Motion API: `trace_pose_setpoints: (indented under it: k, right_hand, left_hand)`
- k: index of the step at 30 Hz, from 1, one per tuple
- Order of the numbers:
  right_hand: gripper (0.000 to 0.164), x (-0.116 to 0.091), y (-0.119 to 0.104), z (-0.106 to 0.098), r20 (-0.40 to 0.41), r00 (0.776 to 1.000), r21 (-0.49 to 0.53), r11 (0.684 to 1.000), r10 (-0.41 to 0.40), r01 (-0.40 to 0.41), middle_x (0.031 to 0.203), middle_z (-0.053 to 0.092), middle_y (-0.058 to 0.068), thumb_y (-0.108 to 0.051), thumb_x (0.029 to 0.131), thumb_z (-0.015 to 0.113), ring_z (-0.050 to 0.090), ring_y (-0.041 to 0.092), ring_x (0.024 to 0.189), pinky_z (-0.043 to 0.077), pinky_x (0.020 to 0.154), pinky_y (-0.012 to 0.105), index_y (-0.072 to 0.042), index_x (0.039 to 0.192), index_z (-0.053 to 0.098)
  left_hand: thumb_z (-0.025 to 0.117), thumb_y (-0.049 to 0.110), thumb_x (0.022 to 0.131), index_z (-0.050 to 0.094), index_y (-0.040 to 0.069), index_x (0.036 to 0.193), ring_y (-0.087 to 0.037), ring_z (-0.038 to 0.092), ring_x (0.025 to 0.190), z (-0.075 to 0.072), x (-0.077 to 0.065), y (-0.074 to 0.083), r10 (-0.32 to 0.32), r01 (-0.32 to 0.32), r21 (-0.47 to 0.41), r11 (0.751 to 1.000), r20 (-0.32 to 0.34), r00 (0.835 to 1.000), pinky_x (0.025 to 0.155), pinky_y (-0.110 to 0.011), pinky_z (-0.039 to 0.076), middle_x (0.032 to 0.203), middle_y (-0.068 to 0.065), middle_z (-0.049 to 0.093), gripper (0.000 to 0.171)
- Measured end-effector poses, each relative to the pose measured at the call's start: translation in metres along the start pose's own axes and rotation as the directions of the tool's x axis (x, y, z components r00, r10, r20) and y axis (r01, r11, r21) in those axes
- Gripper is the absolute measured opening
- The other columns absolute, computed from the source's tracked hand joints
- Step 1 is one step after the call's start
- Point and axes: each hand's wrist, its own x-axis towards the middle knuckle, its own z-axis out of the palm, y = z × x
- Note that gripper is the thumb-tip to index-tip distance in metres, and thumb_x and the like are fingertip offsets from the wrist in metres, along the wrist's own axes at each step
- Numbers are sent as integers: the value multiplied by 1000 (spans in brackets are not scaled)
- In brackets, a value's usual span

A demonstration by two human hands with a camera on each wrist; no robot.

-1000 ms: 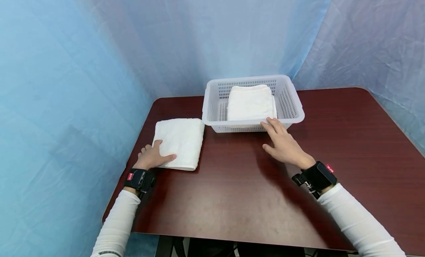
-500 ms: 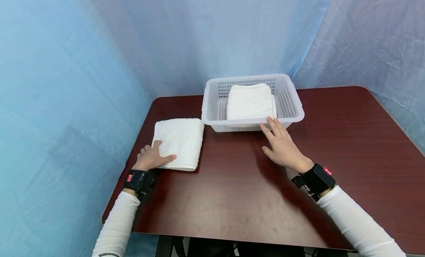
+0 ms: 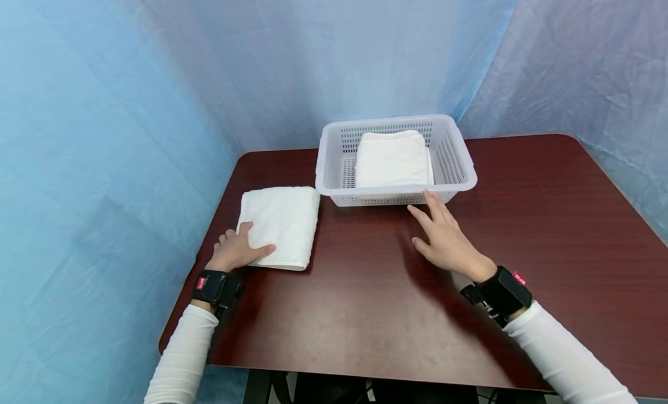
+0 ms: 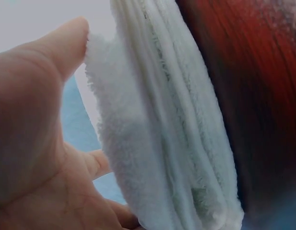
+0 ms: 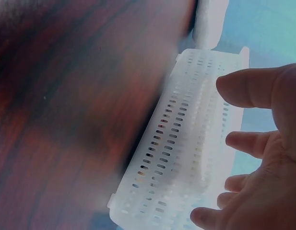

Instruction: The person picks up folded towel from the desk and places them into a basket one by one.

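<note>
A folded white towel (image 3: pixel 282 224) lies flat at the left of the table. Along its left side, my left hand (image 3: pixel 235 250) rests with thumb and fingers spread, the thumb over the near left corner. In the left wrist view the towel (image 4: pixel 162 120) shows its stacked layers beside the palm. My right hand (image 3: pixel 451 241) is held with fingers extended and apart in front of a white slotted plastic basket (image 3: pixel 365 200), fingertips right by its front rim. Inside the basket sits another folded white towel (image 3: pixel 394 160). Nothing is between the right hand's fingers.
The dark red-brown table (image 3: pixel 365 323) carries the basket near its back edge. Blue cloth (image 3: pixel 292 62) hangs behind it and along the left side. A black wrist device (image 3: pixel 502 294) is strapped to each wrist.
My right hand has drawn back slightly from the basket's front rim, its fingers a little more spread. My left hand and both towels stay as they were.
</note>
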Motion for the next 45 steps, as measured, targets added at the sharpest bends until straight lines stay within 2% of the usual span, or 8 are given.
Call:
trace_pose_setpoints:
  k: [10, 22, 33, 40, 45]
  right_hand:
    - [64, -5, 2, 1, 22, 998, 42, 997, 59, -60, 161, 9, 28, -9, 92, 64, 7, 50, 146, 18, 108, 72, 1, 149, 37]
    - [65, -6, 3, 2, 41, 995, 60, 994, 86, -89, 159, 10, 31, -10, 92, 63, 7, 50, 146, 18, 106, 73, 1, 150, 35]
    - [66, -7, 5, 3, 29, 993, 50, 993, 110, -112, 158, 14, 31, -10, 91, 64, 11, 50, 145, 21, 105, 73, 1, 149, 35]
    - [67, -7, 4, 2, 26, 989, 78, 986, 142, -144, 158, 16, 31, -10, 92, 62, 15, 52, 143, 22, 104, 73, 1, 151, 32]
    - [67, -7, 4, 2, 47, 987, 95, 983, 153, -157, 158, 14, 31, -9, 93, 60, 16, 54, 142, 22, 102, 74, 0, 152, 30]
  left_hand:
    - [67, 64, 81, 24, 2, 153, -52, 38, 121, 2, -10, 1, 21, -21, -16, 1000, -2, 1000, 97, -71, 31, 134, -38, 39, 105]
    - [68, 63, 82, 28, 1, 151, -51, 41, 117, 3, -24, 7, 45, -45, 19, 999, 2, 999, 96, -68, 32, 129, -38, 43, 101]
    - [68, 65, 80, 29, 2, 150, -48, 42, 113, 3, -27, 10, 48, -50, 45, 998, 36, 998, 90, -61, 35, 123, -36, 45, 102]
    - [69, 63, 80, 32, -1, 147, -47, 45, 109, 3, -32, 16, 65, -69, 84, 994, 49, 997, 90, -64, 36, 118, -35, 48, 100]
    - [70, 62, 79, 34, -2, 145, -45, 46, 106, 2, -35, 19, 67, -72, 86, 994, 54, 996, 88, -61, 37, 115, -32, 50, 99]
